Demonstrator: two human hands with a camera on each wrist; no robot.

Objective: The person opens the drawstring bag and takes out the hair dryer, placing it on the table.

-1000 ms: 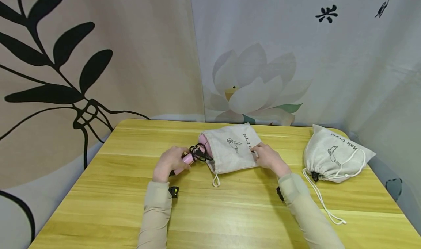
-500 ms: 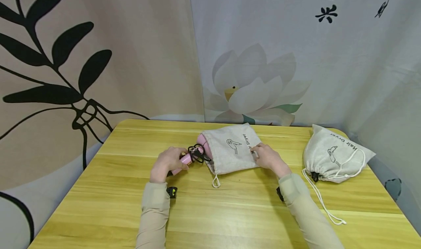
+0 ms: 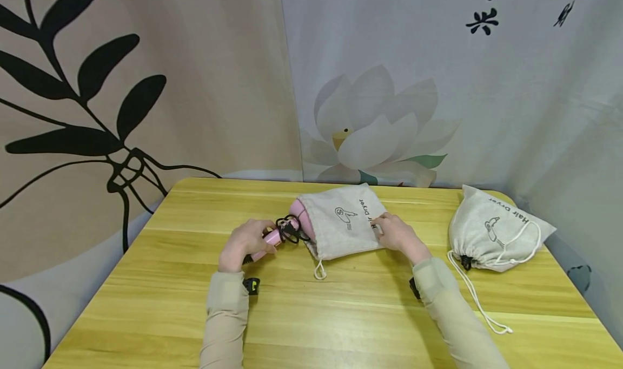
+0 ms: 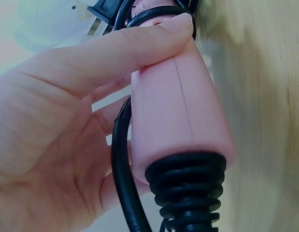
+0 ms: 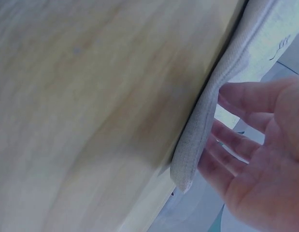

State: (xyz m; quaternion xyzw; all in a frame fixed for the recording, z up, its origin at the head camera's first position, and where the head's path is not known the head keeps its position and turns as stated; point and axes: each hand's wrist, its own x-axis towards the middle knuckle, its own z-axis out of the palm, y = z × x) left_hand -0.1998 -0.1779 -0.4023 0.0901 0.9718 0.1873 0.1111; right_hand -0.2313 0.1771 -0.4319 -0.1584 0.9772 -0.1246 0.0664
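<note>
A pink hair dryer (image 3: 303, 218) lies partly in a light grey drawstring bag (image 3: 336, 234) printed "Hair Dryer"; its barrel's rest is hidden inside. My left hand (image 3: 249, 238) grips the dryer's handle (image 4: 173, 96), thumb across the front and fingers behind. A black cord (image 3: 290, 229) is coiled round the handle, and its plug (image 4: 106, 12) shows in the left wrist view. At the bag's closed end my right hand (image 3: 396, 234) holds the fabric with thumb and fingers; in the right wrist view the fingertips are partly behind the bag's edge (image 5: 200, 130).
A second, filled drawstring bag (image 3: 496, 231) sits at the right on the wooden table (image 3: 331, 320), its white cord (image 3: 474, 296) trailing toward the front. A printed curtain (image 3: 233, 87) hangs behind the table's far edge.
My left hand has slid slightly left and toward me with the dryer, so a bit more pink barrel shows at the bag's mouth. The right hand and the bag have stayed in place.
</note>
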